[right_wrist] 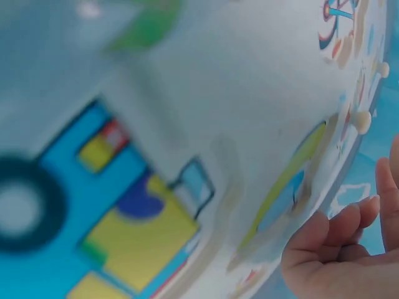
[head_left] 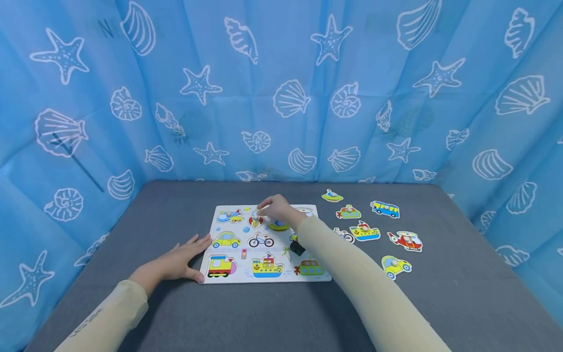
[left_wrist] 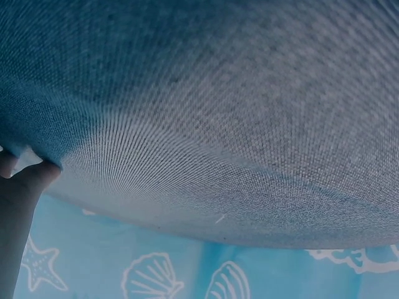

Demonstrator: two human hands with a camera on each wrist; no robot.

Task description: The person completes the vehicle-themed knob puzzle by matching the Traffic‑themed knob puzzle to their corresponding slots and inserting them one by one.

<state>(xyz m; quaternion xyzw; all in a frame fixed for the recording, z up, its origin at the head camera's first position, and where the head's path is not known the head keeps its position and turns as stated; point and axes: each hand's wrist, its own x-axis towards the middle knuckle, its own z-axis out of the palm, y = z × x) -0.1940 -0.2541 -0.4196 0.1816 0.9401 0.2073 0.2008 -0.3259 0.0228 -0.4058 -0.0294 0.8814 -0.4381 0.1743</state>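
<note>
A white wooden puzzle board with pictured vehicle recesses lies on the grey table. My left hand rests at its left edge, fingers spread on the rim and thumb at the near corner; in the left wrist view only part of that hand shows. Over the board's far side is my right hand, its fingertips by the knobbed rocket piece. In the right wrist view a bare knob stands apart from the right hand. A knobbed plane piece sits in its recess at the far left.
Right of the board lie several loose knobbed pieces, among them a bus, a helicopter, a yellow car, a ship and a bicycle. A blue shell-print curtain hangs behind the table.
</note>
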